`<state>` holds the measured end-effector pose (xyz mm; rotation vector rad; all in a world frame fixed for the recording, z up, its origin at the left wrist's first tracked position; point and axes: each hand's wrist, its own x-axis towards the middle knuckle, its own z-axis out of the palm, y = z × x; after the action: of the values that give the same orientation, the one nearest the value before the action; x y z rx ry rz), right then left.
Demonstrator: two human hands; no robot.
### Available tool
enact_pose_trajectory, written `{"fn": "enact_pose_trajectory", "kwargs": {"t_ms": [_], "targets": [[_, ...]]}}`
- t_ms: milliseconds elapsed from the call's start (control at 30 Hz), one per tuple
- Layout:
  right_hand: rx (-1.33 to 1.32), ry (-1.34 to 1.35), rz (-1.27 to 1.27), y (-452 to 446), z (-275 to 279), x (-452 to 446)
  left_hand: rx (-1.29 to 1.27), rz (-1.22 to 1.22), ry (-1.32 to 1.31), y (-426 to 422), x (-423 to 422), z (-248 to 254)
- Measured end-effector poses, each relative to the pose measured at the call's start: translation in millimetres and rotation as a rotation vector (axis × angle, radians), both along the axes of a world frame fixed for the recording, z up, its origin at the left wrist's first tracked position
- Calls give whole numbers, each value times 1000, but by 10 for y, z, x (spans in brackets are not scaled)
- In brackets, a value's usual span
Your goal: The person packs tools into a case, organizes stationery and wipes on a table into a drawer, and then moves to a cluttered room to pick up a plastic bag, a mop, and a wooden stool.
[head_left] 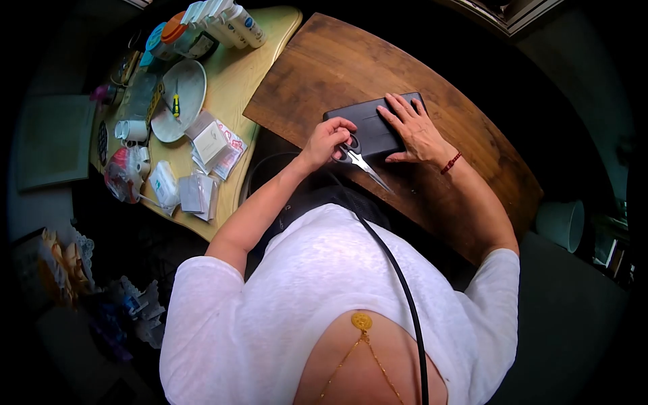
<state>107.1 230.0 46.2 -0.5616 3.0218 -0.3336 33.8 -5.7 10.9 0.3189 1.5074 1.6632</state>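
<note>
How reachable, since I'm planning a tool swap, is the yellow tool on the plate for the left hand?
Probably not directly: the left hand is holding scissors, which would likely need setting down first. Otherwise, the way over the pale table to the yellow tool looks free.

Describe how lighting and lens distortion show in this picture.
Head view: the brown wooden tabletop bows along its far edge, and the corners fall to black; head view: the white fabric T-shirt is brightly lit, while the pale round bucket sits dim; head view: the black-handled metal scissors shine pale along their blades.
</note>
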Motion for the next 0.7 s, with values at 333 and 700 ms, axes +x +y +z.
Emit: {"fn": "enact_pose_trajectory", "kwargs": {"t_ms": [333,700], "targets": [[-44,-14,145,-152,-17,-235,-33,-1,-19,20,-47,35],[-55,146,-227,-358,-183,-302,49,281,188,88,-376,-62]]}}
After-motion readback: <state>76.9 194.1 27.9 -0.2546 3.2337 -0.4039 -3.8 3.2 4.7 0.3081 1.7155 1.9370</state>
